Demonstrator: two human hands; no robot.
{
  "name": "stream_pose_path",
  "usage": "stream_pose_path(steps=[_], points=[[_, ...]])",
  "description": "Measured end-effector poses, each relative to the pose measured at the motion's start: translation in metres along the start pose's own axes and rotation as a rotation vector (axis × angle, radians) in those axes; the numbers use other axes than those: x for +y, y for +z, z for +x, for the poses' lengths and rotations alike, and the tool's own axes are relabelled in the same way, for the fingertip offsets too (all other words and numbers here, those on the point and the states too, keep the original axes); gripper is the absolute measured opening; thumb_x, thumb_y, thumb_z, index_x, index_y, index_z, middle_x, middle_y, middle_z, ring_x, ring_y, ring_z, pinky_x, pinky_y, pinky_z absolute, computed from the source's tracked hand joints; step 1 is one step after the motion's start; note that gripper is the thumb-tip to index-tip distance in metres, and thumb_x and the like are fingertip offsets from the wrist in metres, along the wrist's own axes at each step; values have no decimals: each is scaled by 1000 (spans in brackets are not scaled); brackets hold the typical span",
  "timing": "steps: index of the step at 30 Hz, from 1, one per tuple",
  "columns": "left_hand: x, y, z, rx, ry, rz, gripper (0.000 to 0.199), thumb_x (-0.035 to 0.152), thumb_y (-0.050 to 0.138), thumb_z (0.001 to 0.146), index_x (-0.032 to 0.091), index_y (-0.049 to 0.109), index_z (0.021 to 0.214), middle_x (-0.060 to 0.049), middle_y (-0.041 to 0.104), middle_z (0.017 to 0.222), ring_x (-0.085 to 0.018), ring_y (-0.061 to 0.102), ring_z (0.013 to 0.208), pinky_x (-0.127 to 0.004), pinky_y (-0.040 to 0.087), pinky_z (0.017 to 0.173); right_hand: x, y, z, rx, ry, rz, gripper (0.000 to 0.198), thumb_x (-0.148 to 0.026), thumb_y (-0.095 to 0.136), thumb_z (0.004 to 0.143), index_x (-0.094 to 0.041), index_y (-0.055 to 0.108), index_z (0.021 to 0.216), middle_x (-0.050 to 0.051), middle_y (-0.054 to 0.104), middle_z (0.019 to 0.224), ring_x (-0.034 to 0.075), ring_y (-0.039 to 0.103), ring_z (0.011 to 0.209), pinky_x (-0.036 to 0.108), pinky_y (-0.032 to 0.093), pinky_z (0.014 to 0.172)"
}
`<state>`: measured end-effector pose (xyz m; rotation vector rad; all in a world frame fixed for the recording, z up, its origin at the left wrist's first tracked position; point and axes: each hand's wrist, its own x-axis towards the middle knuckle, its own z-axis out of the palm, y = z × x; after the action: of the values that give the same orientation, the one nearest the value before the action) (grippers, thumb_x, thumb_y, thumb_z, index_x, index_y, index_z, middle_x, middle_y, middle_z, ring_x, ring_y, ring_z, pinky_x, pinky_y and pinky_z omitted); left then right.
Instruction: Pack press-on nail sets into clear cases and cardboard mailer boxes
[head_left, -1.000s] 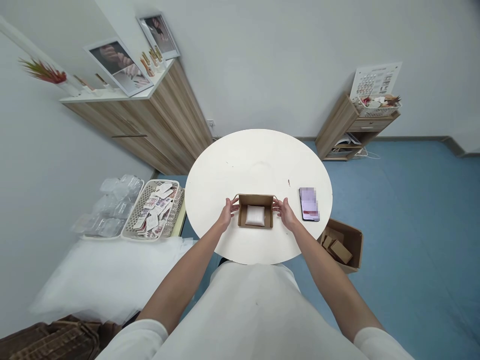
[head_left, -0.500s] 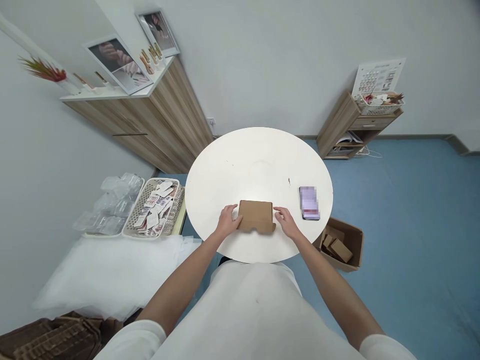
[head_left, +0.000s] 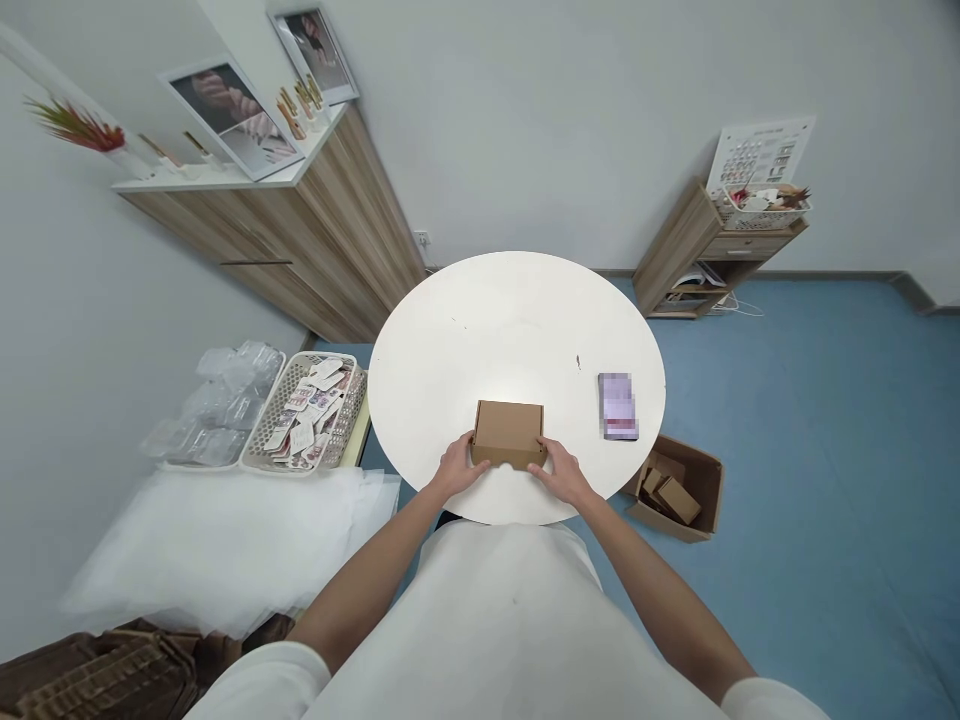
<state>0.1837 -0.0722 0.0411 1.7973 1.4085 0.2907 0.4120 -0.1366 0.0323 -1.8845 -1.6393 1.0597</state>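
A small brown cardboard box (head_left: 509, 426) lies on the round white table (head_left: 480, 320) close to its front edge, lid down and front flap folded over the near side. My left hand (head_left: 458, 466) grips the box's near left corner, thumb on the front face. At the opposite near corner, my right hand (head_left: 559, 468) holds the box in the same way, fingers on its right side and thumb in front. What lies inside the box is hidden.
A phone (head_left: 618, 406) lies on the table's right side. Below it on the floor stands an open carton (head_left: 709, 500) with small boxes. Left of the table are a basket of cards (head_left: 300, 415), clear plastic packs (head_left: 225, 400) and white sheeting (head_left: 225, 540). Cabinets (head_left: 360, 220) stand behind.
Both hands have moved nearer to me, down to the box's front corners, and now grip it. The front flap, which stuck out before, now lies against the near side.
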Motion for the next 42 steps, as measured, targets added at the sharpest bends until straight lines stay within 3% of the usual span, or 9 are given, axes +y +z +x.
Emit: stream_pose_path(steps=[4, 7, 13, 18, 23, 28, 33, 37, 42], points=[[3, -2, -3, 69, 60, -111, 73, 44, 62, 64, 21, 32, 126, -11, 46, 120, -24, 45, 108, -35, 38, 87, -1, -3, 2, 51, -45, 160, 74, -45, 56, 69, -23, 23, 132, 10, 40, 127, 22, 43, 112, 39, 35, 91], [10, -7, 3, 136, 80, -83, 76, 46, 60, 66, 21, 27, 130, -10, 45, 118, -23, 45, 107, -34, 38, 88, -8, -14, 10, 115, -71, 237, 74, -45, 55, 71, -24, 21, 133, 9, 42, 124, 21, 46, 108, 38, 37, 90], [19, -15, 23, 170, 28, -9, 51, 39, 37, 84, 17, 33, 129, -7, 50, 90, -18, 52, 83, -32, 43, 76, -24, -34, 29, 160, 10, 222, 44, -42, 33, 84, -24, 43, 122, 5, 53, 101, 17, 51, 95, 35, 39, 85], [21, -18, 29, 272, 84, 54, 48, 31, 44, 81, 16, 39, 126, -6, 48, 88, -16, 50, 76, -31, 43, 72, -32, -37, 37, 218, 48, 184, 39, -42, 34, 83, -23, 57, 109, 5, 55, 91, 17, 52, 88, 32, 40, 81], [22, -21, 30, 308, 116, -17, 41, 24, 50, 77, 20, 46, 118, -2, 52, 83, -14, 50, 72, -29, 43, 73, -36, -37, 40, 240, 74, 260, 40, -44, 38, 81, -21, 58, 107, 4, 60, 91, 17, 54, 85, 32, 41, 78], [26, -24, 28, 287, 33, -120, 40, 32, 53, 75, 20, 51, 112, -3, 54, 86, -14, 51, 76, -27, 43, 68, -37, -36, 41, 241, 84, 318, 41, -46, 41, 78, -21, 58, 106, 5, 61, 94, 17, 54, 85, 32, 42, 78], [26, -28, 27, 294, -30, -229, 33, 40, 38, 83, 20, 57, 103, -6, 55, 99, -16, 52, 89, -29, 42, 76, -31, -33, 42, 246, 114, 371, 38, -47, 42, 77, -22, 60, 98, 5, 58, 95, 15, 54, 77, 31, 43, 72], [15, -22, 27, 252, -132, -267, 38, 41, 41, 81, 18, 51, 109, -6, 57, 94, -15, 55, 81, -29, 43, 72, -18, -22, 44, 204, 180, 428, 45, -46, 49, 72, -21, 51, 110, 5, 54, 99, 13, 53, 66, 31, 44, 64], [5, -12, 26, 157, -96, -336, 38, 44, 35, 84, 19, 52, 107, -7, 58, 103, -16, 55, 87, -30, 42, 77, -10, -10, 42, 157, 156, 518, 46, -46, 44, 75, -24, 47, 116, 6, 53, 109, 14, 56, 71, 34, 45, 72]])
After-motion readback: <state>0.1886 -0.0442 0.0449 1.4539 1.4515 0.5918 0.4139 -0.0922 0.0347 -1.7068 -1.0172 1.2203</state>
